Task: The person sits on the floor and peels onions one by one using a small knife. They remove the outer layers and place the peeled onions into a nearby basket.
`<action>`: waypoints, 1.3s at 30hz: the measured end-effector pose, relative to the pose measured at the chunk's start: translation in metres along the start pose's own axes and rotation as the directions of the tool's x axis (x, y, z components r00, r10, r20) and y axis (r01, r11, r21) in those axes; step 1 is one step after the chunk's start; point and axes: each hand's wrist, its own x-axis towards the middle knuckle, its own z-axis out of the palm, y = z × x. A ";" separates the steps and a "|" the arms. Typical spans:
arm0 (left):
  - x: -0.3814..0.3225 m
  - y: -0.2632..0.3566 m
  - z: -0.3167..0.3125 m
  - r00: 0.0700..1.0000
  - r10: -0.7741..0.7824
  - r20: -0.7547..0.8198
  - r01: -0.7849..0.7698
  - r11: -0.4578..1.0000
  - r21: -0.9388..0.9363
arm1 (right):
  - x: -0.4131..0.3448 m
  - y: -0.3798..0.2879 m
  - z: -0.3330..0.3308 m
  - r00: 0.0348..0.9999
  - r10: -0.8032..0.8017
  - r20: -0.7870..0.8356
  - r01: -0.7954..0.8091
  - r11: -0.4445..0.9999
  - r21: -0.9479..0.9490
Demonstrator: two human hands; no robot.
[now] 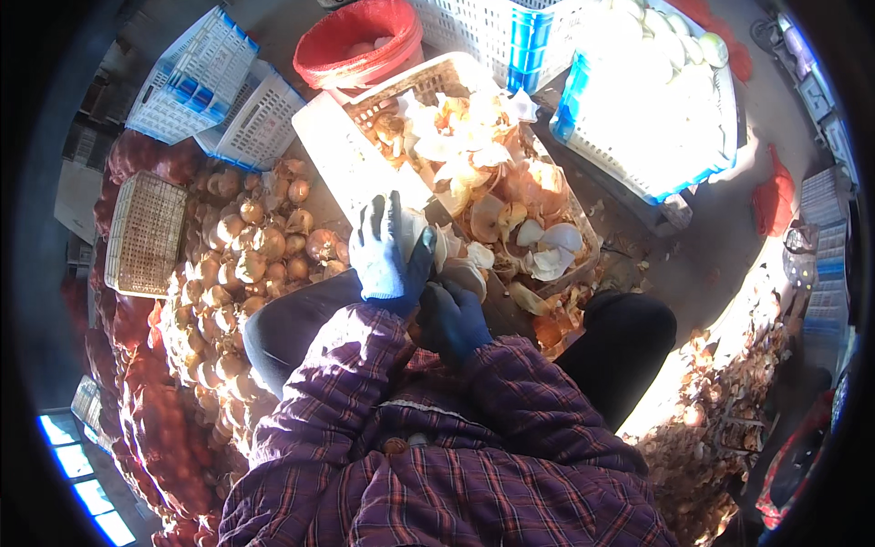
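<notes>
My left hand (391, 256), in a blue and dark work glove, lies over a pale peeled onion (413, 232) at the near end of a board, its fingers spread around it. Close beside it on the right is my right hand (452, 318), gloved alike, with curled fingers; whether it holds anything is hidden. White onion layers (465, 277) are just above the right hand. Beyond both hands stands a plastic crate (577, 198) heaped with onion skins (472, 147) and pale outer layers. The bright board (348, 157) runs along its left side.
Unpeeled onions (249, 267) form a large pile at left, beside red mesh sacks (160, 424) and a beige basket (145, 232). A red bucket (359, 51) stands beyond. Peeled onions fill a blue-and-white crate (581, 130) at upper right. Skins (711, 410) cover the floor at lower right.
</notes>
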 end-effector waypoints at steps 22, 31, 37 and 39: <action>0.011 -0.132 0.024 0.913 -0.227 0.338 0.404 0.602 -0.688 | 0.002 -0.014 -0.005 0.932 -0.362 0.015 0.350 0.889 -0.295; -0.006 -0.120 0.025 0.939 -0.289 0.187 0.291 0.957 0.015 | -0.039 -0.022 0.002 0.848 -0.527 -0.050 0.490 0.818 -0.303; -0.023 -0.116 0.031 0.894 -0.384 0.232 0.380 0.923 0.060 | -0.007 0.033 0.026 0.642 -0.743 0.188 0.629 0.370 -0.684; -0.024 -0.113 0.033 0.891 -0.385 0.241 0.374 0.923 0.089 | 0.003 0.043 0.029 0.801 -0.594 0.071 0.371 0.400 -0.838</action>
